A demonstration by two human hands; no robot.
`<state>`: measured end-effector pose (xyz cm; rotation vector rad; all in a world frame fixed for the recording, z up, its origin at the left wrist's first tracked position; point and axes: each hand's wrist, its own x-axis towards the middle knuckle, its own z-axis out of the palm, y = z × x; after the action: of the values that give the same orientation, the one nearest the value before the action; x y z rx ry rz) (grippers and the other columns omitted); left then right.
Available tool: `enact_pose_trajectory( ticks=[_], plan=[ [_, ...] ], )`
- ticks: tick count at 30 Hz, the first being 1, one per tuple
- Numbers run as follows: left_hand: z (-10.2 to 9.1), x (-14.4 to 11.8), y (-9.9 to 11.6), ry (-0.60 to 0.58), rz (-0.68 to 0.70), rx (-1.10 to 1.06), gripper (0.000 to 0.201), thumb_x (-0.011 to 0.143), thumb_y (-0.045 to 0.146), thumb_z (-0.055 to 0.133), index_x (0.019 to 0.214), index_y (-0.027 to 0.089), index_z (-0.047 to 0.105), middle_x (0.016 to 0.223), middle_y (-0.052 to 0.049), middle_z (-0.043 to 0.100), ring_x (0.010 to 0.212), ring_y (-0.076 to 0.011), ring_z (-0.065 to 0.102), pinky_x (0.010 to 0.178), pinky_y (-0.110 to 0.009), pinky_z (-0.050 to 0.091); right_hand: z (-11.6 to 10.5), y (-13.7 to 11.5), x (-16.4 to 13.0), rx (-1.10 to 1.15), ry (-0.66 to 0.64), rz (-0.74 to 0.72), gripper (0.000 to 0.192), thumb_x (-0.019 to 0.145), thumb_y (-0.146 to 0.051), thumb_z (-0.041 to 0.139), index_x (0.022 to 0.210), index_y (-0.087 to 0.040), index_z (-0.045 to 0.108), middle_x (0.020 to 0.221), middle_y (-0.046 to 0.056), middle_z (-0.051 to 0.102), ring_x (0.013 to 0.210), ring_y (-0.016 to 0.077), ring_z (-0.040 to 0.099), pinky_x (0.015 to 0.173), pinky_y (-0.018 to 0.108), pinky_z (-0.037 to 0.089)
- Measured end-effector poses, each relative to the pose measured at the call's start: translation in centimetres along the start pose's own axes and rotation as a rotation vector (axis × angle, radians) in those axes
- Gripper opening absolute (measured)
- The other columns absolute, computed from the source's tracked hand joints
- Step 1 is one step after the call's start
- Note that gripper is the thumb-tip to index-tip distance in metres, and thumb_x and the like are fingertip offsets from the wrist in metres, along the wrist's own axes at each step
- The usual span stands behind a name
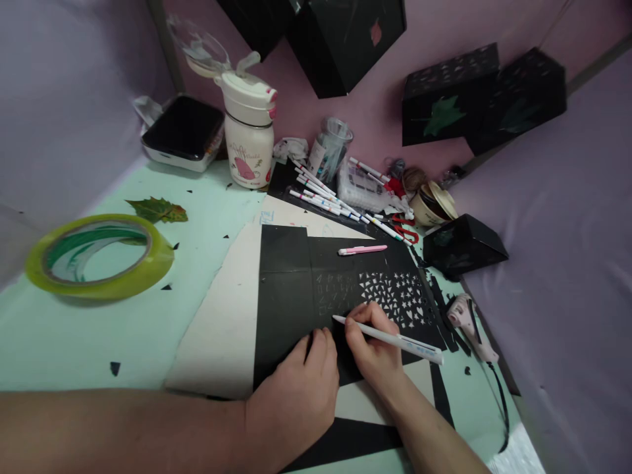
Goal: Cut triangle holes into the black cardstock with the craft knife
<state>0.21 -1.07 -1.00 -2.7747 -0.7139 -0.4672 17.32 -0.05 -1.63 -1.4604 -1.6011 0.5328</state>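
Observation:
A white pen (395, 339) is held in my right hand (378, 342), with its tip touching the black cardboard sheet (281, 299) or just above it. Faint outlines of small shapes are drawn on the sheet near the tip. To the right of them, many small stars, triangles and hearts are cut through the card. My left hand (301, 375) lies on the lower part of the sheet, its fingers slightly bent and pressing down, gripping nothing. A pink craft-knife-like pen (363, 250) rests across the sheet's upper part.
A roll of yellow-green tape (99, 289) and a leaf (158, 209) lie at left. Behind stand a white bottle (249, 138), a glass jar (330, 148) and scattered markers (320, 201). At right are red-handled scissors (407, 232), a black box (464, 243) and a glue gun (471, 326). Black boxes hang above.

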Motion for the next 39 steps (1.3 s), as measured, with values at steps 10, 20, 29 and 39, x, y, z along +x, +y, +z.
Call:
enact_pose_trajectory(
  ticks=[10, 20, 29, 39],
  plan=[
    [-0.09, -0.03, -0.08, -0.006, 0.015, -0.002, 0.032, 0.086, 0.019, 0.048, 0.105, 0.003, 0.069, 0.112, -0.021, 0.069, 0.102, -0.0306, 0.064, 0.089, -0.042, 0.046, -0.2, -0.02, 0.0, 0.008, -0.009, -0.001, 0.026, 0.081, -0.011, 0.054, 0.067, -0.023, 0.037, 0.061, -0.005, 0.048, 0.055, 0.0115, 0.049, 0.054, 0.025, 0.04],
    [-0.13, -0.08, -0.07, -0.015, 0.007, 0.001, 0.033, 0.087, 0.017, 0.046, 0.106, 0.003, 0.069, 0.113, -0.021, 0.068, 0.101, -0.0301, 0.064, 0.09, -0.041, 0.045, -0.18, -0.05, -0.22, 0.051, 0.005, -0.005, 0.024, 0.082, -0.011, 0.056, 0.067, -0.024, 0.041, 0.061, -0.004, 0.054, 0.055, 0.0124, 0.053, 0.054, 0.026, 0.043],
    [-0.24, -0.07, -0.11, 0.003, 0.0, 0.009, 0.035, 0.088, 0.017, 0.045, 0.108, 0.002, 0.068, 0.111, -0.019, 0.069, 0.101, -0.0291, 0.065, 0.091, -0.04, 0.044, -0.25, -0.26, -0.26, -0.002, -0.035, -0.029, 0.022, 0.083, -0.013, 0.057, 0.068, -0.023, 0.044, 0.063, -0.004, 0.055, 0.055, 0.0116, 0.054, 0.054, 0.025, 0.043],
    [-0.12, -0.13, -0.05, 0.002, 0.003, -0.002, 0.034, 0.088, 0.019, 0.047, 0.108, 0.003, 0.07, 0.111, -0.019, 0.07, 0.101, -0.0294, 0.065, 0.09, -0.04, 0.045, -0.12, -0.2, -0.2, -0.045, -0.001, -0.042, 0.022, 0.082, -0.013, 0.055, 0.068, -0.023, 0.042, 0.062, -0.004, 0.052, 0.053, 0.0114, 0.051, 0.052, 0.025, 0.042]
  ],
)
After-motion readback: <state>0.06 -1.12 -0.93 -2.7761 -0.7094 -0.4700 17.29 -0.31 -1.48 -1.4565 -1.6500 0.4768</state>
